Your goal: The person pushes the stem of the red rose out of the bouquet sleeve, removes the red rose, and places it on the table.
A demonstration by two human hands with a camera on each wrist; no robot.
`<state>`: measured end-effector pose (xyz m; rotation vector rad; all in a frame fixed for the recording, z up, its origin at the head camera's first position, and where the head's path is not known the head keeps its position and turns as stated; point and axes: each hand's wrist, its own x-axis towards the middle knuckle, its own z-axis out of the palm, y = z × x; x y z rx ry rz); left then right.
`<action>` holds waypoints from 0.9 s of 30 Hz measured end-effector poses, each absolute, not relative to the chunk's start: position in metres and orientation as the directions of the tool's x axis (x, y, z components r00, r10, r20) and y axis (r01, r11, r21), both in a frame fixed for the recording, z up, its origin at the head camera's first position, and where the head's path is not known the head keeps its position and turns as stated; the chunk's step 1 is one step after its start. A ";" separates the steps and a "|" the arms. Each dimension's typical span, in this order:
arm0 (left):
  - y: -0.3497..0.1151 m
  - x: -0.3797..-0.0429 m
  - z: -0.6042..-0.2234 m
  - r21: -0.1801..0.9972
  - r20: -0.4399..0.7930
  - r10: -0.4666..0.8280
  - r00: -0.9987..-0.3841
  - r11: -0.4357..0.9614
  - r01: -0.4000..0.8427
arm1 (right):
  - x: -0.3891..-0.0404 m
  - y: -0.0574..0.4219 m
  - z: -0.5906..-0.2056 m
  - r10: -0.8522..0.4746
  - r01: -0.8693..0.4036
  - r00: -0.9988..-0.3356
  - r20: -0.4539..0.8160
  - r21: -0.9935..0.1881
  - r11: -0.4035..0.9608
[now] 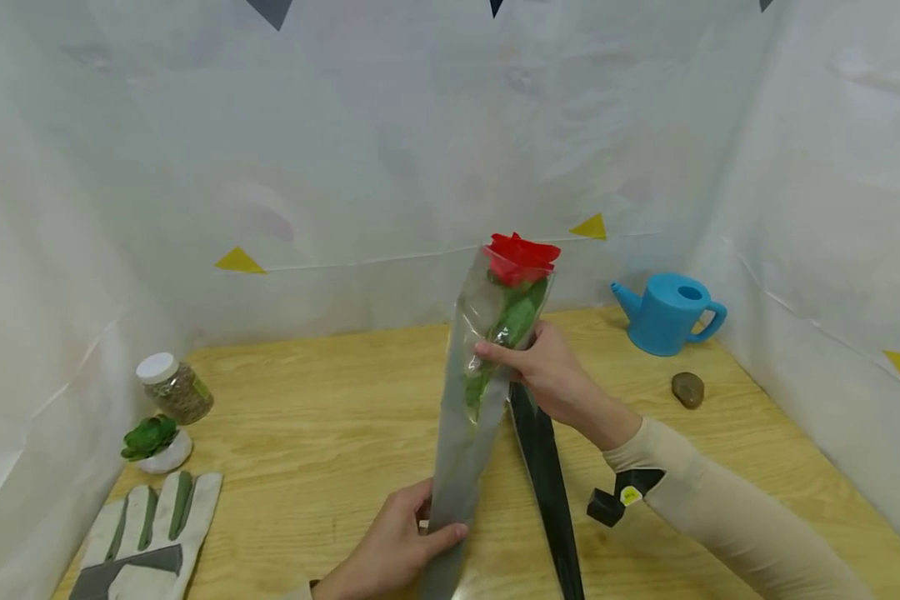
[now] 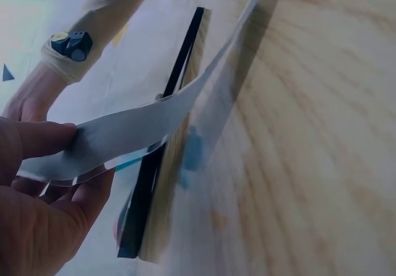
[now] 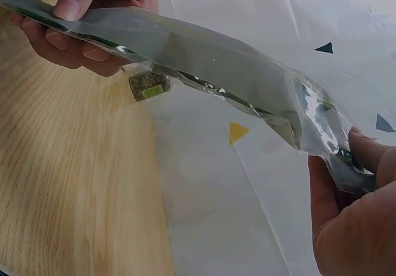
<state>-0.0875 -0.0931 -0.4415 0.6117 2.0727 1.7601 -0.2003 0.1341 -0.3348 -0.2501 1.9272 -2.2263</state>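
A red rose with green leaves stands in a long clear-and-grey plastic sleeve, its bloom at the sleeve's top. My right hand pinches the sleeve just below the bloom, thumb across the front. Lower down, my left hand grips the sleeve between thumb and fingers. In the right wrist view the sleeve stretches from one hand to the other, with the green stem showing through its edge. A long black strip-like sleeve lies on the table under my right hand.
A blue watering can and a brown stone are at the right. On the left are a white-lidded jar, a small potted succulent and a work glove. White sheeting surrounds the wooden table.
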 end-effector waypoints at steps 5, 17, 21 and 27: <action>-0.091 -0.086 -0.440 0.994 0.023 0.538 -0.842 0.075 0.076 | -0.199 0.133 -0.338 -0.248 0.036 -0.969 -0.007 -0.993 -0.112; -0.087 -0.085 -0.439 0.999 0.017 0.525 -0.851 0.032 0.039 | -0.196 0.129 -0.348 -0.268 0.047 -0.963 -0.011 -0.991 -0.126; -0.087 -0.085 -0.439 0.998 0.028 0.522 -0.853 0.032 0.052 | -0.195 0.128 -0.351 -0.276 0.030 -0.961 0.005 -0.992 -0.122; -0.086 -0.084 -0.439 0.998 0.041 0.517 -0.855 0.027 0.064 | -0.194 0.129 -0.354 -0.292 0.019 -0.956 0.009 -0.995 -0.094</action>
